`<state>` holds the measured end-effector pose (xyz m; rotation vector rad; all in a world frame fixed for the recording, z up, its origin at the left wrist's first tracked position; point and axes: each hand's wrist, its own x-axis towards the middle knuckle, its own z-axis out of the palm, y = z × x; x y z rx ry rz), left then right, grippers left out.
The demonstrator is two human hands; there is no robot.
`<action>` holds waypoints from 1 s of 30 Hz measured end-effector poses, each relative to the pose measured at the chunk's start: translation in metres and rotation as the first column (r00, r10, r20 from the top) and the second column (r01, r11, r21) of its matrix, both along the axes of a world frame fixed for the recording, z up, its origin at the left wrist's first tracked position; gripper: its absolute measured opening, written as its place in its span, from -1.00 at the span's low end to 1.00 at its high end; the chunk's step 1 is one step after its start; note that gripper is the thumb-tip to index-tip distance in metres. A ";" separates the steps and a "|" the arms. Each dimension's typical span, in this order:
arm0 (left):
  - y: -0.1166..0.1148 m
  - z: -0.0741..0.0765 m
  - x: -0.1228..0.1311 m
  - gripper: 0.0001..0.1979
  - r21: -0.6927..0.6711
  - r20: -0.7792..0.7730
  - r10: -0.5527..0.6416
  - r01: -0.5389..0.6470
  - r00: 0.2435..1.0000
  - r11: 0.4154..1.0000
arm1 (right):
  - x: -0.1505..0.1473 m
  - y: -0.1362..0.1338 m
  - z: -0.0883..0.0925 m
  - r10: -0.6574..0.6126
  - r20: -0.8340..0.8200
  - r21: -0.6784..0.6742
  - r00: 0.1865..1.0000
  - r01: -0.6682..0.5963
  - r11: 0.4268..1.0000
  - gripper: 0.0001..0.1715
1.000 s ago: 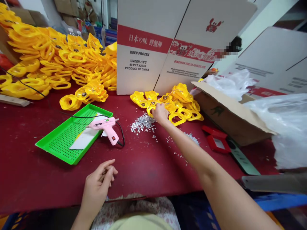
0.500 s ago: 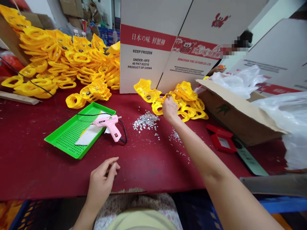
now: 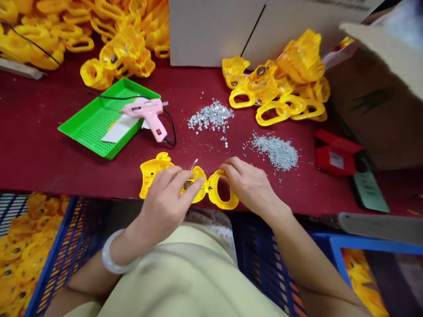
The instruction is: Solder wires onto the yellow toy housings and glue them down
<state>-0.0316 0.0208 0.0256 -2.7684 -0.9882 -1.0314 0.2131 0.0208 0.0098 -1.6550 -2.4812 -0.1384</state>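
Note:
A yellow plastic toy shell (image 3: 150, 172) lies hinged open along the table's front edge. Its oval ring handle part (image 3: 214, 193) is on the right, and a round metal disc and a thin wire show in the middle. My left hand (image 3: 167, 200) rests over the middle of the shell with its fingers curled on it, hiding part of it. At the other end, my right hand (image 3: 249, 182) pinches the ring's upper right rim. Beyond the hands lie a heap of small silvery washer-like discs (image 3: 213, 115) and a heap of tiny metal pins or screws (image 3: 277, 152).
A pink glue gun (image 3: 148, 115) lies across a green perforated tray (image 3: 79, 127). More yellow shells (image 3: 297, 66) are piled by a white carton (image 3: 205, 33). To the right are a red box (image 3: 337, 152), a green strip (image 3: 372, 191) and an open carton (image 3: 376, 101). Blue crates (image 3: 62, 246) stand below.
My right hand has come back from the far pile to the front edge, where a yellow shell now lies. My left hand has moved right onto it. The view has tilted down.

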 end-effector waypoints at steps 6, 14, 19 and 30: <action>0.003 -0.030 0.028 -0.83 -0.048 -0.165 0.048 -0.057 0.985 0.997 | -0.002 -0.013 -0.022 -0.010 0.047 -0.073 0.999 0.013 0.997 -0.73; -0.002 -0.019 0.007 -0.73 -0.342 0.238 0.239 -0.149 0.941 0.928 | -0.004 -0.013 -0.021 -0.071 -0.051 -0.025 0.996 0.070 0.997 -0.74; -0.002 -0.021 0.006 -0.77 -0.358 0.233 0.254 -0.161 0.939 0.920 | -0.019 -0.021 -0.010 -0.030 -0.347 0.102 0.937 0.070 0.992 -0.78; -0.001 -0.016 0.006 -0.76 -0.395 0.297 0.278 -0.148 0.913 0.907 | -0.080 -0.014 -0.016 0.086 -0.612 -0.029 0.786 -0.131 0.991 -0.71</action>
